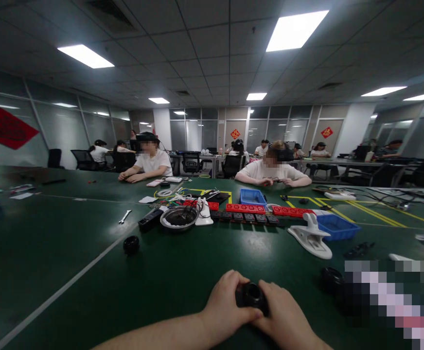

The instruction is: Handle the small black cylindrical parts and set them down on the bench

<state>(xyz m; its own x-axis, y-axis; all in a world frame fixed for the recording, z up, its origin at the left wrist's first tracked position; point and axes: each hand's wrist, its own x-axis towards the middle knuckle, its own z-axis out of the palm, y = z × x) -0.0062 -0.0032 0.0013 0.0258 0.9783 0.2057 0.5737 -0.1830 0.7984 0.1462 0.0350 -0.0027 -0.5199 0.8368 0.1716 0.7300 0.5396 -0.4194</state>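
Both hands hold one black ring [253, 294] low over the near edge of the green surface [88, 253]. Left hand [226, 304] fingers wrap its left side; right hand [285, 316] fingers close on its right side. Another black ring [131, 244] lies well apart to the left, and a white clamp [312, 238] beyond.

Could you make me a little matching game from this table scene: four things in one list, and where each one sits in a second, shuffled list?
Things:
1. small black ring-shaped part
2. blue tray
3. wrench
4. round metal bowl

Places:
A. lying alone on the green table, far left of the clutter
B. between the left hand and right hand
C. right of the white clamp
D. beside the black power strip

Pairs: 1-B, 2-C, 3-A, 4-D
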